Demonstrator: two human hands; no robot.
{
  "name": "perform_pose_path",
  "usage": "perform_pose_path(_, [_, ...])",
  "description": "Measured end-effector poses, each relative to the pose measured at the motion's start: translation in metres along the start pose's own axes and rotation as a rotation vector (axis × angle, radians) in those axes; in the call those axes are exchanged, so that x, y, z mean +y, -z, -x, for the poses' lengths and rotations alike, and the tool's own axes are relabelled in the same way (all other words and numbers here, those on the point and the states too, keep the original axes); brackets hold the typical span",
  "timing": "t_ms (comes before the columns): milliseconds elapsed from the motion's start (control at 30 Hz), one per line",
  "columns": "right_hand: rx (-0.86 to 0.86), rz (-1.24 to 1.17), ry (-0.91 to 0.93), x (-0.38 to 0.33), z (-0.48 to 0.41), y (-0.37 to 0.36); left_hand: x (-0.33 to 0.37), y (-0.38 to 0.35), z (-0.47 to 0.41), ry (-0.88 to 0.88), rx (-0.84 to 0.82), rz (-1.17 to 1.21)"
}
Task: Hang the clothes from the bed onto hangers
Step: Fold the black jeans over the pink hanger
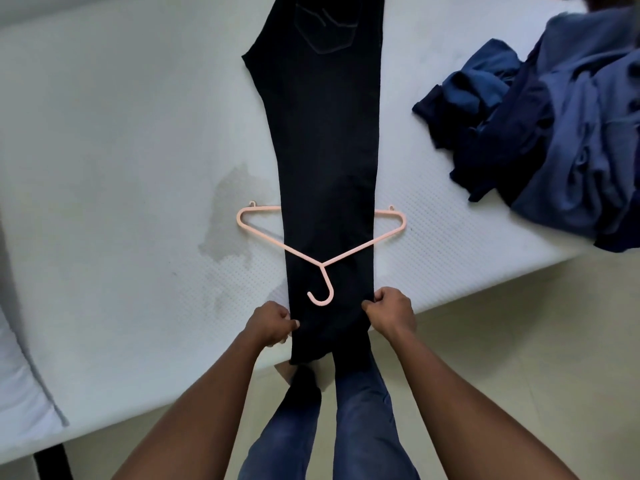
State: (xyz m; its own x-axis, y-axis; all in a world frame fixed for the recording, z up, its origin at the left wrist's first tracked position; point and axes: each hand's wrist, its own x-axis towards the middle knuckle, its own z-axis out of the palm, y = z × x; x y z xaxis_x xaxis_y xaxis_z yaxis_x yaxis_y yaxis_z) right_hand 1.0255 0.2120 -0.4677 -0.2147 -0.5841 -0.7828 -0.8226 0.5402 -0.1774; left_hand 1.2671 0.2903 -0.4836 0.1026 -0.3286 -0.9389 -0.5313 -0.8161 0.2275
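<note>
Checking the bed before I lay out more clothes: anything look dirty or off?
Yes: a grey blotch darkens the white mattress just left of the black trousers, by the left end of the pink hanger. Whether it is damp or an old stain cannot be told.

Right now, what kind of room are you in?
Probably a bedroom: a white mattress holds dark trousers laid through a pink hanger, with a pile of blue clothes beside them.

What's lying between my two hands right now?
In the head view, the dark trousers span between left hand and right hand; the pink hanger has its hook on them.
</note>
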Motion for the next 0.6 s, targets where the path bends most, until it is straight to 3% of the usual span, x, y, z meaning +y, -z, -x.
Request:
perform_pose_path(100, [0.013, 0.092, -0.046, -0.004, 0.0, -0.001, 0.017, 0.016, -0.003, 0.007, -0.023, -0.289])
perform_pose_path(167, [0.105, 0.001, -0.054, -0.007, 0.0, -0.001, 0.024, 0.025, -0.005, 0.014, 0.068, -0.336])
perform_pose_path(267, [0.181, -0.305, -0.032, -0.021, -0.008, 0.003, 0.041, 0.043, -0.012, 0.001, 0.352, 0.141])
perform_pose_path(333, [0.177, -0.42, -0.038, -0.032, -0.02, 0.007, 0.055, 0.058, -0.019, 0.025, 0.426, 0.557])
perform_pose_path(367, [0.166, -0.438, -0.046, -0.037, -0.028, 0.011, 0.061, 0.065, -0.024, 0.035, 0.429, 0.65])
perform_pose_path(600, [0.08, 0.058, 0.041, -0.025, -0.045, 0.015, 0.062, 0.056, -0.041, 0.038, 0.32, 0.577])
